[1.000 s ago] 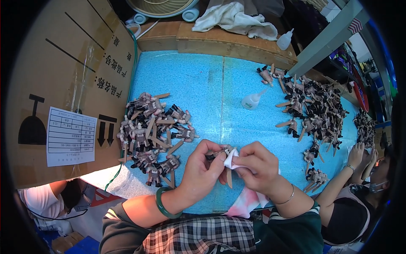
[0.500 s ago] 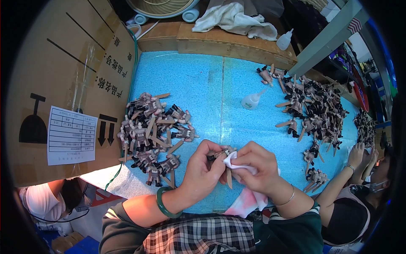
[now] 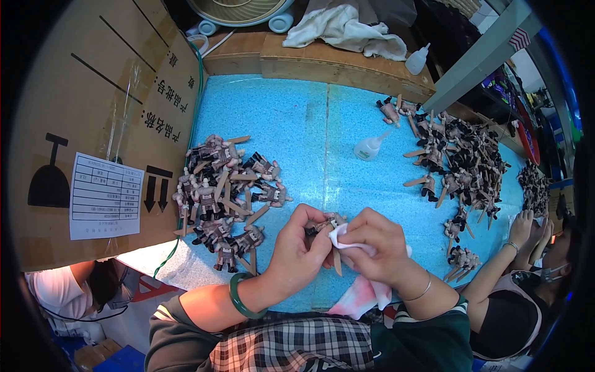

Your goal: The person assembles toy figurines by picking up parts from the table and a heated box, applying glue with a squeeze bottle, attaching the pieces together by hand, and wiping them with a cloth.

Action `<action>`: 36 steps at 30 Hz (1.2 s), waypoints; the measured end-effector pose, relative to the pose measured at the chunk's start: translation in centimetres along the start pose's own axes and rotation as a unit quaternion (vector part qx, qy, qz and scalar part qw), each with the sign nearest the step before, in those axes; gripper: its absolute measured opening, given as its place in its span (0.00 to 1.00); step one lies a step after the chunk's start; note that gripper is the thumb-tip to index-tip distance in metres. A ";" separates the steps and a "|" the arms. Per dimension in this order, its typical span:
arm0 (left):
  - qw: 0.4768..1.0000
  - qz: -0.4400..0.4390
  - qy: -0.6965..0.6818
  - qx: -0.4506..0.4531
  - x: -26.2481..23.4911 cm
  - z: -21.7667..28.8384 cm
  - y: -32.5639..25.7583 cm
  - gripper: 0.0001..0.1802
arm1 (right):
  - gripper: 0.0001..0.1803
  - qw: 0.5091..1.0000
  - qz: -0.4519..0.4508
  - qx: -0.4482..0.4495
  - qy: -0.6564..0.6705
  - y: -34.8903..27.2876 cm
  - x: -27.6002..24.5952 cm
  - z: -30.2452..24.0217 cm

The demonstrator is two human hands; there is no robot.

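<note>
Close in front of me, my left hand (image 3: pixel 299 248) is closed round a small figurine (image 3: pixel 323 227) on a flat wooden stick (image 3: pixel 336 261); most of it is hidden by my fingers. My right hand (image 3: pixel 375 245) pinches a white cloth (image 3: pixel 338 234) and presses its edge against the figurine. The cloth's lower part, stained pink (image 3: pixel 361 299), hangs below that hand at the table's front edge. Left of my hands lies a heap of similar figurines (image 3: pixel 214 180), several with wooden sticks. A larger pile of them (image 3: pixel 468 158) spreads over the right side.
A white squeeze bottle (image 3: pixel 368 147) lies on the blue tabletop (image 3: pixel 273 118). A big cardboard box (image 3: pixel 111 124) walls off the left. At the back, a wooden ledge (image 3: pixel 347 69) carries a white rag (image 3: pixel 344 31) and another bottle (image 3: pixel 418 59). A co-worker's hands (image 3: pixel 524 230) are at the right.
My hands stay nearly in place; the cloth is still pressed on the figurine, with only a slight shift of the fingers.
</note>
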State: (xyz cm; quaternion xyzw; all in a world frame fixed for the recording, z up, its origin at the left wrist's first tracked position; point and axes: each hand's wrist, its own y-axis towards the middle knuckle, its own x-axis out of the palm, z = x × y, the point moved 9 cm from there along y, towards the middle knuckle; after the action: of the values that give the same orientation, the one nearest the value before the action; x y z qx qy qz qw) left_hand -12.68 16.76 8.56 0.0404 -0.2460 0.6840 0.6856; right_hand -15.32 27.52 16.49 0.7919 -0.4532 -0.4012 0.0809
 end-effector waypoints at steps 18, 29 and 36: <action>0.988 0.019 0.089 0.126 -0.1 1.7 -0.5 0.10 | 0.07 0.957 0.024 0.150 0.245 -0.9 -1.1 4.0; 0.959 0.006 0.242 0.146 0.8 2.9 -0.9 0.11 | 0.16 0.997 0.069 0.034 -0.023 0.0 -2.9 0.3; 0.933 -0.012 0.314 0.172 1.5 3.0 -1.0 0.11 | 0.18 0.996 -0.016 -0.003 -0.089 0.2 -0.8 -0.7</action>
State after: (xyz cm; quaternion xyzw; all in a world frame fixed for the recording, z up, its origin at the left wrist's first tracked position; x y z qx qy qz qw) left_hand -12.61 16.89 12.08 -0.0564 0.1041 0.6855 0.7184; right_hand -15.17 27.87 17.55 0.7602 -0.4443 -0.4726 0.0362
